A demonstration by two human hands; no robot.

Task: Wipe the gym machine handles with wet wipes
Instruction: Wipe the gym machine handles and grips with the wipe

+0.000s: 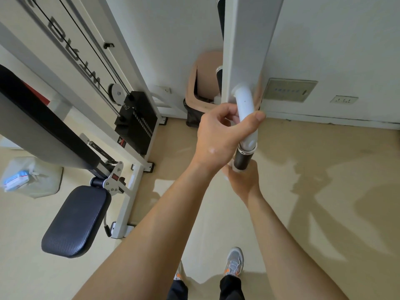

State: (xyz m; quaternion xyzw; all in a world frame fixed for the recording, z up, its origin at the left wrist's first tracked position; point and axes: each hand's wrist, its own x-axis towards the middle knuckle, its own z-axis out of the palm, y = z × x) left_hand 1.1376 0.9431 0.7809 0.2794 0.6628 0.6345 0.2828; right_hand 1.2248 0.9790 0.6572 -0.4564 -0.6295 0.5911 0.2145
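Observation:
A white machine arm (pixel 244 100) sticks out of the white upright post (pixel 249 40) and ends in a black rubber handle grip (pixel 243 159). My left hand (pixel 218 135) is wrapped around the white tube just above the grip, thumb on the right side. My right hand (pixel 243 180) closes around the lower end of the black grip, with a bit of white wet wipe (pixel 232 166) showing between palm and grip. Most of the wipe is hidden inside the hand. A second black handle (pixel 219 76) shows behind the post.
A weight stack (pixel 138 120) with cables and white frame stands at left, with a black padded seat (pixel 75 221) below it. A plastic bag with a wipes pack (pixel 19 178) lies on the floor far left. A tan bin (pixel 203 87) sits by the wall.

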